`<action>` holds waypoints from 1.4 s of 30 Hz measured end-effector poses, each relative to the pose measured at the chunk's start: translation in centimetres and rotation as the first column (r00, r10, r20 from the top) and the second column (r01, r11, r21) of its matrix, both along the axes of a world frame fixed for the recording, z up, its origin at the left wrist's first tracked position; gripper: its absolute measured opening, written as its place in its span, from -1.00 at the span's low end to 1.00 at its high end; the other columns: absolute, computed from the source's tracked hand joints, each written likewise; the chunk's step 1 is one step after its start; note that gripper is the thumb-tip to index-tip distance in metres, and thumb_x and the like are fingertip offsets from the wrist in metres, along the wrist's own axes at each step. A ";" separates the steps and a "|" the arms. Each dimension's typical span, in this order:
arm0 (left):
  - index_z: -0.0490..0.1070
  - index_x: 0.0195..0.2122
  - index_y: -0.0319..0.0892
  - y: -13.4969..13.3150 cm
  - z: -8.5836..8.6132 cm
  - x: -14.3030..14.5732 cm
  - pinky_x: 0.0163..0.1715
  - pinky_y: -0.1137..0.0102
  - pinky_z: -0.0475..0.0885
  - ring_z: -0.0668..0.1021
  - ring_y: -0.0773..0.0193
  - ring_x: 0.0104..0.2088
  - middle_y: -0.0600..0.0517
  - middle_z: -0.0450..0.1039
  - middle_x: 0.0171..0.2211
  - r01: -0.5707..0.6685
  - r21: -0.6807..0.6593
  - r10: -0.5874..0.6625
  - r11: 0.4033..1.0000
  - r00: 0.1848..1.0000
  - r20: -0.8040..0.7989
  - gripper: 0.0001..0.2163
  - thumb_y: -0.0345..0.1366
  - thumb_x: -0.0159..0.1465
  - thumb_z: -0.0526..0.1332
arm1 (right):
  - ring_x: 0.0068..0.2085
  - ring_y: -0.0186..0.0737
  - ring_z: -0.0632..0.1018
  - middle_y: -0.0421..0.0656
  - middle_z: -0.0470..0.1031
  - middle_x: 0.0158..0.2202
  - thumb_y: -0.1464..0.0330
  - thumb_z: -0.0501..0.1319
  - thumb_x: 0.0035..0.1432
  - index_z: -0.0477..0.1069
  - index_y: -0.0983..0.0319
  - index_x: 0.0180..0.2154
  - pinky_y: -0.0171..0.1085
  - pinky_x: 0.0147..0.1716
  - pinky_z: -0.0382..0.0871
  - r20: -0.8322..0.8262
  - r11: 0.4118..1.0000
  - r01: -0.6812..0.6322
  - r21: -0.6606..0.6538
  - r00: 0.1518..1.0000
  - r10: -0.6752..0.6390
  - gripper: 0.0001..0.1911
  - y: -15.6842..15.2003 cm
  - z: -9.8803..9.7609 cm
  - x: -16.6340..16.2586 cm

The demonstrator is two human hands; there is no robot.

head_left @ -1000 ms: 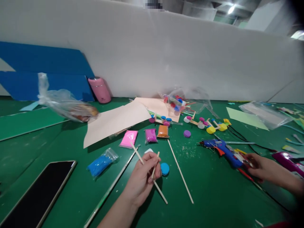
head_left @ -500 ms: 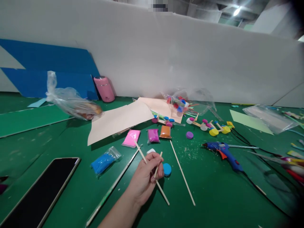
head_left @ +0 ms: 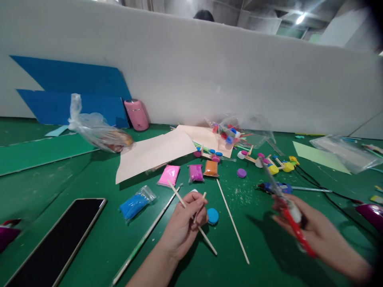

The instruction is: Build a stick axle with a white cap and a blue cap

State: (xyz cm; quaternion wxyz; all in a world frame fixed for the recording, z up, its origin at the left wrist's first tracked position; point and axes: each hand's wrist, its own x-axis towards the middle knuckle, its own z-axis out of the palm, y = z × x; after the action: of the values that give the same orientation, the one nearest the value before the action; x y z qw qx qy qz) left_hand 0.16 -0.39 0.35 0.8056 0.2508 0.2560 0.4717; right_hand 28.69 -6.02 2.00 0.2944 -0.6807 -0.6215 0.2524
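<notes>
1. Hands first: our left hand sits low in the middle of the green table, with the fingers curled tight and pinching two pieces of wood.
2. We grip a long wooden stick that slants from upper left, through the fist, down to lower right. A short wooden stick stands out between thumb and forefinger, tilted up to the right.
3. Our right hand is out to the right, with the fingers wrapped around a red-handled tool. It is blurred, so we cannot tell what kind it is. Its narrow tip points up and to the left.
4. Just right of our left fingertips lies a blue cap. Beyond it a loose stick lies flat between our two hands.
5. Behind the right hand we see a blue glue gun on the table, partly hidden by the tool.
6. Farther back lies a row of clay packets: pink packet, magenta packet and orange packet. A blue packet lies apart, to the left.
7. A thin rod runs along the table left of our forearm, and a dark phone lies well to the left.
8. At the back we see a peach paper sheet, a crumpled plastic bag, a pink bottle and a white partition.
</notes>
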 end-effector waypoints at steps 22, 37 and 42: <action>0.46 -0.46 -0.18 -0.1 0.4 -0.9 -0.46 0.53 0.18 0.33 0.44 -0.50 0.11 0.34 -0.53 -0.064 0.116 0.080 0.991 0.987 -0.138 -0.90 -0.33 -0.01 0.33 | -0.48 -0.34 0.31 -0.29 0.31 -0.41 0.41 0.25 -0.26 0.12 0.14 -0.29 -0.40 -0.53 0.21 0.033 0.933 -0.268 -0.241 0.958 0.284 -0.56 0.1 1.2 -10.0; 0.43 -0.46 -0.18 -0.2 0.2 -1.0 -0.41 0.50 0.22 0.36 0.39 -0.45 0.09 0.35 -0.50 -0.060 0.146 0.090 0.987 0.974 -0.208 -0.92 -0.32 0.04 0.30 | -0.48 -0.34 0.31 -0.26 0.31 -0.40 0.35 0.27 -0.18 0.15 0.16 -0.28 -0.41 -0.53 0.25 -0.087 0.932 -0.282 -0.230 0.959 0.269 -0.61 -0.1 1.2 -10.5; 0.37 -0.52 -0.23 -0.1 0.7 -0.7 -0.58 0.56 0.10 0.24 0.49 -0.60 0.15 0.25 -0.62 -0.075 0.093 0.091 0.993 0.978 -0.186 -0.87 -0.32 0.04 0.30 | -0.49 -0.34 0.31 -0.26 0.34 -0.46 0.40 0.12 0.00 0.20 0.18 -0.35 -0.39 -0.52 0.22 -0.184 0.906 -0.319 -0.277 0.943 0.276 -0.89 -0.2 1.7 -11.3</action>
State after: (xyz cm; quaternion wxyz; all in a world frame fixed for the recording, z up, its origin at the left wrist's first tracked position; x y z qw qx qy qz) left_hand -0.49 -0.46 1.02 0.7457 0.3180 0.3213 0.4894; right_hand 17.39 -6.19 3.74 0.1876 -0.5953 -0.6496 0.4341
